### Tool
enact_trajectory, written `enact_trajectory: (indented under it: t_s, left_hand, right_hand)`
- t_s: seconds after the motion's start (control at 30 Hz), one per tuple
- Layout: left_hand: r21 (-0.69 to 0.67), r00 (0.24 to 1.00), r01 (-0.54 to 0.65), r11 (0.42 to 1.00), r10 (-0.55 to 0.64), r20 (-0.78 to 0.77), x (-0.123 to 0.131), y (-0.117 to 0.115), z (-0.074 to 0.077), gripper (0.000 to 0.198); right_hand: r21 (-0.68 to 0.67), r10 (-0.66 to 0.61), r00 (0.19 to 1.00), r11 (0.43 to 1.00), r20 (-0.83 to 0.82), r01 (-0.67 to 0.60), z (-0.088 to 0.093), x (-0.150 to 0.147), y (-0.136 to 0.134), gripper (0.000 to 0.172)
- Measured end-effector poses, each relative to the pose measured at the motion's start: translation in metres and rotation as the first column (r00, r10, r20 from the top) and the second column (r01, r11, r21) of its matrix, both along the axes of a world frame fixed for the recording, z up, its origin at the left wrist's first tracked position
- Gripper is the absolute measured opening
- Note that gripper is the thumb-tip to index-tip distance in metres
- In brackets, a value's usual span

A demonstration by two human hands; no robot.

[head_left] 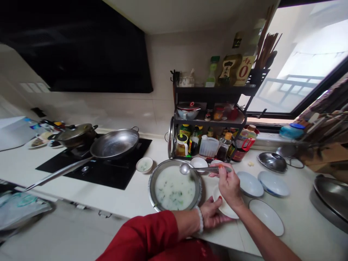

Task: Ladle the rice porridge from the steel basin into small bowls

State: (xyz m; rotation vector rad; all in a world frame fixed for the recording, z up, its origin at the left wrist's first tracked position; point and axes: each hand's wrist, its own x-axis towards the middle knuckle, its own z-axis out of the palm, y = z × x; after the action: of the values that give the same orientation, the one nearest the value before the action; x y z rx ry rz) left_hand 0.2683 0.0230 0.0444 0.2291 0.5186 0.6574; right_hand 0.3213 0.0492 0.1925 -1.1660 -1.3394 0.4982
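My right hand grips the handle of a metal ladle, whose bowl hangs over the right part of a large metal basin. Pale soup with green bits fills much of the basin. Just right of the basin, my left hand holds a white bowl by its side; my right hand and wrist cover part of it. What the bowl contains is hard to make out. A small bowl of the same soup stands left of the basin.
White dishes lie to the right, with a metal lid behind. A three-tier rack of bottles and jars stands behind the basin. On the stove at left are a long-handled wok and a lidded pot.
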Motion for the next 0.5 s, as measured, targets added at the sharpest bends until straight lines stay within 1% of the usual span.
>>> enact_trajectory:
  t_s: [0.07,0.13,0.2,0.27,0.33,0.4,0.5]
  left_hand:
    - [0.005,1.0,0.018,1.0,-0.018,-0.009,-0.031,-0.01,0.008,0.061]
    - [0.019,0.999,0.026,0.999,-0.026,-0.02,-0.067,-0.017,0.021,0.066]
    - [0.029,0.999,0.011,1.0,-0.009,-0.052,-0.104,-0.024,0.038,0.068]
    - [0.03,0.987,-0.092,0.995,0.095,-0.132,-0.141,-0.029,0.053,0.064]
    - [0.046,0.956,-0.196,0.979,0.202,-0.214,-0.177,-0.033,0.063,0.061]
    - [0.059,0.912,-0.298,0.953,0.303,-0.277,-0.211,-0.037,0.067,0.059]
    - [0.078,0.816,-0.458,0.886,0.453,-0.359,-0.257,-0.04,0.068,0.054]
  right_hand:
    - [0.002,0.002,1.0,1.0,0.004,-0.002,0.004,0.003,0.005,0.029]
    - [-0.001,-0.003,1.0,1.0,0.008,0.003,0.005,0.006,0.011,0.03]
    - [-0.01,-0.005,1.0,1.0,0.009,0.005,0.0,0.007,0.015,0.032]
    - [-0.03,-0.002,1.0,1.0,0.003,0.002,-0.013,0.003,0.017,0.034]
    - [-0.06,0.001,1.0,0.998,0.011,0.0,-0.031,-0.007,0.016,0.035]
    - [-0.083,0.001,0.999,0.997,0.037,0.002,-0.052,-0.02,0.01,0.036]
    - [-0.094,0.009,0.997,0.996,0.075,-0.002,-0.077,-0.043,-0.003,0.037]
